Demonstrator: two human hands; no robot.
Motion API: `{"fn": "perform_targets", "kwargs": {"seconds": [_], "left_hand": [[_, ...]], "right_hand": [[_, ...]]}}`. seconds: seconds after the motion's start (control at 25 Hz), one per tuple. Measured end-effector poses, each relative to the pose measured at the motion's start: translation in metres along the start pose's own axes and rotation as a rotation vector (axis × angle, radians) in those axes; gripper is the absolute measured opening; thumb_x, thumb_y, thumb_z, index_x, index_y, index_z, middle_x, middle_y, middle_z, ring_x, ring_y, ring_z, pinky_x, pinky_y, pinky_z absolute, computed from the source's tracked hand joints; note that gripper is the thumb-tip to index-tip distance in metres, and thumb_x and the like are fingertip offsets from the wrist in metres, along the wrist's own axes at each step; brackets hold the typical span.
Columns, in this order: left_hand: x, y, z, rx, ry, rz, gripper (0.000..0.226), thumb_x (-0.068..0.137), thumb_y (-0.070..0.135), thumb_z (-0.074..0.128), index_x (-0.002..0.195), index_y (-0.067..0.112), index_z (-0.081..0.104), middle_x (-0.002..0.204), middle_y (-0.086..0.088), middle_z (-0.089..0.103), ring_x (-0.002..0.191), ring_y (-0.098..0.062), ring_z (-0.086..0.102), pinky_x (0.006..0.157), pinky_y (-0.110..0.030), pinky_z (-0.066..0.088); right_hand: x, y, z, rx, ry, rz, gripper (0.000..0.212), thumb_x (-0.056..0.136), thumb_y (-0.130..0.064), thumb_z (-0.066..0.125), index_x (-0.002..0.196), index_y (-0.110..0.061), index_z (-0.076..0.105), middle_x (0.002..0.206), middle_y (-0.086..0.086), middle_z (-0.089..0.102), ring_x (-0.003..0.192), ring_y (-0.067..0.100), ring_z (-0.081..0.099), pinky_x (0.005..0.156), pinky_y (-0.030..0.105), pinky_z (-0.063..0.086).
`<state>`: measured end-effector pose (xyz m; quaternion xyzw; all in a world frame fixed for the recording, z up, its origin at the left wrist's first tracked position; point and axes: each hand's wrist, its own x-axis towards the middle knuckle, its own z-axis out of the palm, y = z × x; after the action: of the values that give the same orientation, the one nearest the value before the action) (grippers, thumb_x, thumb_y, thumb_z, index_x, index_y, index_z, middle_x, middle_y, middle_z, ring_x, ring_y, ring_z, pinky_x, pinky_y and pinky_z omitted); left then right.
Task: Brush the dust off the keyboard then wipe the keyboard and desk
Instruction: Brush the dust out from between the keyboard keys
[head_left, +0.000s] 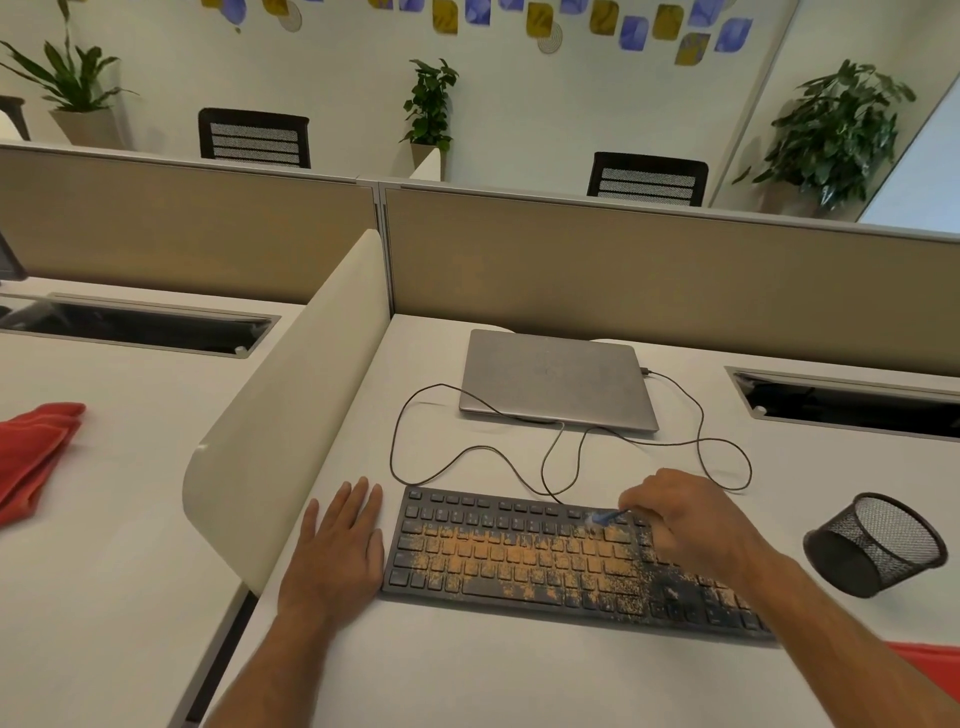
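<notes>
Here the right hand (691, 525) pinches a light, slim brush (605, 517) by its handle at the keyboard's (519, 558) one o'clock; the left hand (337, 545), fingers flat, rests at nine.

No readable text anywhere. Key legends on the keyboard (545, 558) too small and blurred, partly under orange dust. Mark on the closed laptop (556, 379) lid too faint to make out.
</notes>
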<state>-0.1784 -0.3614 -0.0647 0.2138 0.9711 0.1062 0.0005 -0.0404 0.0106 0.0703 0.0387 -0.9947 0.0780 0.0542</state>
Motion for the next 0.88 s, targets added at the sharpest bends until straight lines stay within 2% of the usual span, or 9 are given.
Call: {"fn": "perform_targets", "kwargs": {"seconds": [0.08,0.2,0.36,0.52,0.64,0.76,0.88], "left_hand": [[0.000,0.000,0.001,-0.007,0.001,0.002,0.077,0.088,0.049,-0.005,0.159,0.022,0.008,0.166,0.008,0.000,0.153,-0.009,-0.006,0.124,-0.040,-0.009],[0.001,-0.002,0.002,-0.005,0.003,0.002,0.076,0.089,0.048,-0.003,0.159,0.022,0.010,0.166,0.007,0.003,0.153,-0.010,-0.005,0.124,-0.041,-0.008],[0.000,-0.002,0.002,-0.004,0.000,0.000,0.076,0.089,0.048,-0.004,0.159,0.022,0.009,0.166,0.007,0.002,0.153,-0.009,-0.006,0.124,-0.041,-0.009],[0.001,-0.001,0.002,-0.018,0.012,0.001,0.076,0.089,0.047,-0.001,0.160,0.021,0.014,0.166,0.006,0.006,0.153,-0.010,-0.002,0.125,-0.042,-0.006],[0.001,-0.001,0.000,-0.007,0.005,0.001,0.078,0.088,0.048,-0.003,0.160,0.022,0.013,0.167,0.007,0.005,0.153,-0.010,-0.004,0.125,-0.042,-0.007],[0.000,0.000,0.000,-0.014,-0.002,0.001,0.079,0.087,0.049,-0.005,0.160,0.022,0.010,0.166,0.008,0.002,0.153,-0.009,-0.006,0.124,-0.041,-0.008],[0.001,-0.001,0.000,-0.013,0.006,-0.001,0.077,0.089,0.047,-0.002,0.160,0.022,0.014,0.167,0.006,0.006,0.153,-0.010,-0.003,0.125,-0.043,-0.005]], "right_hand": [[-0.001,0.002,0.003,-0.029,0.044,0.020,0.020,0.074,-0.010,0.073,0.088,-0.024,0.073,0.073,-0.008,0.068,0.067,0.014,0.055,0.054,0.031,0.051],[-0.005,-0.001,0.011,-0.086,-0.036,0.020,0.024,0.076,-0.013,0.070,0.096,-0.025,0.072,0.078,-0.009,0.068,0.072,0.012,0.054,0.056,0.029,0.050],[-0.015,-0.004,0.013,-0.036,0.005,-0.044,0.032,0.061,-0.004,0.080,0.086,-0.024,0.074,0.066,-0.012,0.064,0.061,0.009,0.054,0.045,0.024,0.046],[-0.011,-0.001,0.005,-0.004,0.077,-0.025,0.021,0.068,-0.016,0.076,0.087,-0.024,0.072,0.069,-0.010,0.066,0.063,0.011,0.053,0.048,0.026,0.047],[-0.012,-0.002,0.014,-0.083,0.020,0.018,0.029,0.065,-0.010,0.078,0.091,-0.023,0.073,0.072,-0.009,0.067,0.066,0.012,0.055,0.049,0.028,0.049],[-0.014,-0.003,0.017,-0.060,-0.010,0.023,0.031,0.068,-0.007,0.075,0.093,-0.025,0.073,0.073,-0.010,0.066,0.068,0.011,0.054,0.051,0.029,0.049],[-0.012,-0.004,0.010,-0.022,0.060,0.014,0.028,0.067,-0.008,0.078,0.089,-0.024,0.073,0.070,-0.010,0.066,0.064,0.010,0.053,0.049,0.027,0.049]]}}
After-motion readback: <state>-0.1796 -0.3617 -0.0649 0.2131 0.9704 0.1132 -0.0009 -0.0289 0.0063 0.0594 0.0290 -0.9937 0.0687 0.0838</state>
